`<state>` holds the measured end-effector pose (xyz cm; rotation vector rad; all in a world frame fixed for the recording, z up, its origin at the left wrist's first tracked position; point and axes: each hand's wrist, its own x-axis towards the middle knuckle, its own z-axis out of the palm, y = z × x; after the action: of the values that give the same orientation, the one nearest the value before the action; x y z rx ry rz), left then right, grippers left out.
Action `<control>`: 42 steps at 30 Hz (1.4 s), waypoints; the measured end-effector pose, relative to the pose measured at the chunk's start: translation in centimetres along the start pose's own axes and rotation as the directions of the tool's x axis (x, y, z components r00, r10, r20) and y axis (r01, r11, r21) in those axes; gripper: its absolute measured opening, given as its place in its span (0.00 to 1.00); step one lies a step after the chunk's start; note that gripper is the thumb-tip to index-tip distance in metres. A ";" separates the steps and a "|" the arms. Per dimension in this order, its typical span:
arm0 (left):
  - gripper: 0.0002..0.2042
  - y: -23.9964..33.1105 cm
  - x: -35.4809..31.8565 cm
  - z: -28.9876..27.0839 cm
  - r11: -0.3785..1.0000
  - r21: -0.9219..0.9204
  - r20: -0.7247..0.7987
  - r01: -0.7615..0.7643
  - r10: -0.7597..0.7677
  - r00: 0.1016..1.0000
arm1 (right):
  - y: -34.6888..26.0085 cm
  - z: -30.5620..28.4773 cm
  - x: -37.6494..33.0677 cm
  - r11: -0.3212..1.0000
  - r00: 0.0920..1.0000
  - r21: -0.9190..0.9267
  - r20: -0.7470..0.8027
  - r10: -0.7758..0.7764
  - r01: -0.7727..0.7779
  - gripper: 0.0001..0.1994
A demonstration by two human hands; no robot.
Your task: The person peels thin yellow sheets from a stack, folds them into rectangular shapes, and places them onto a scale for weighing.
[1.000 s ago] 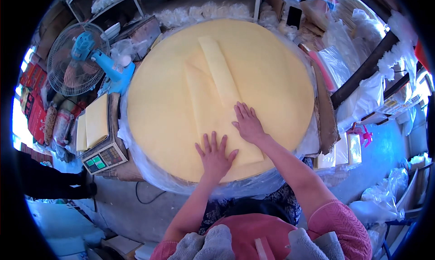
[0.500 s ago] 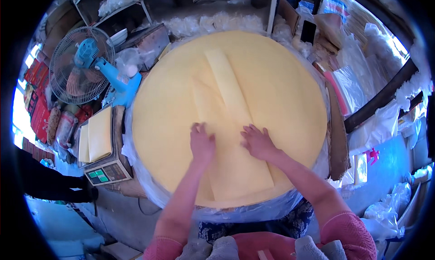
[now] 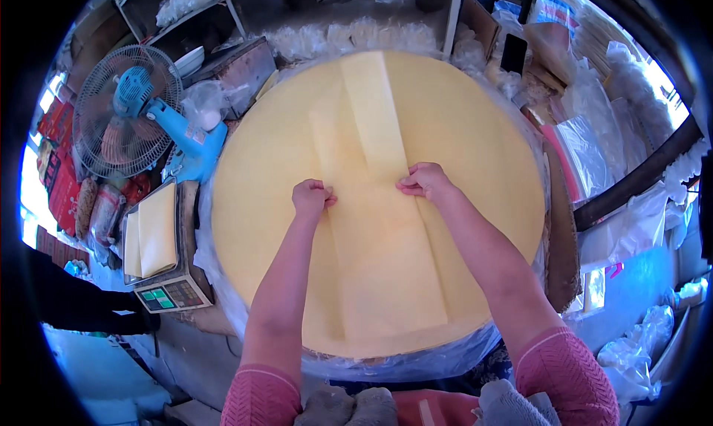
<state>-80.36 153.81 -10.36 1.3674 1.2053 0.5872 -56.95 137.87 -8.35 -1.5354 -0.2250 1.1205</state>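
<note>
A broad round stack of thin pale yellow sheets fills the middle of the view. On top, the uppermost sheet is folded inward into a long strip, with overlapping flaps and a narrow folded band reaching the far rim. My left hand is closed in a pinch at the strip's left edge, near the centre of the stack. Opposite it, my right hand pinches the right edge between thumb and fingers. What the fingertips grip is partly hidden, but both touch the folded yellow sheet.
A digital scale at the left bears folded yellow sheets. Behind it stands a blue fan. Clear plastic bags and a dark phone lie at the right. Someone's dark-clothed leg shows at the far left.
Both hands have moved away from me along the strip, and their spread fingers have closed into pinches at its edges. The far folded band now reaches farther, to the rim.
</note>
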 end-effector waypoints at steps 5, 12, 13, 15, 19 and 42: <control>0.07 -3.3 -2.1 -0.2 0.947 -0.008 -0.022 -0.320 0.320 0.947 | 2.1 -1.4 1.5 0.991 0.991 0.101 0.091 -0.096 0.087 0.06; 0.25 -2.9 -8.4 -3.8 0.473 0.473 0.416 -0.743 0.623 0.662 | 3.0 -4.6 -4.1 0.909 0.910 -0.082 -0.043 -0.413 0.409 0.15; 0.25 -2.9 -10.9 -3.9 0.475 0.467 0.423 -0.746 0.620 0.660 | 3.0 -5.8 -6.5 0.837 0.857 -0.293 -0.094 -0.506 0.462 0.19; 0.26 -4.5 -16.4 -4.6 0.649 0.395 0.302 -0.650 0.576 0.759 | 2.8 -5.1 -12.4 0.754 0.842 -0.528 -0.127 -0.525 0.390 0.25; 0.30 -7.6 -24.5 -3.3 0.623 0.356 0.303 -0.696 0.628 0.717 | 7.7 -5.3 -20.9 0.731 0.940 -0.656 -0.094 -0.328 0.190 0.27; 0.25 -8.0 -26.9 -1.9 0.242 0.706 0.435 -0.666 0.594 0.677 | 10.8 0.3 -22.5 -0.030 0.673 -0.949 0.245 -0.697 0.314 0.30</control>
<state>-93.83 129.14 -9.31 2.7930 0.7884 0.4858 -73.52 119.44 -5.84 -2.3631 -1.4487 -0.1447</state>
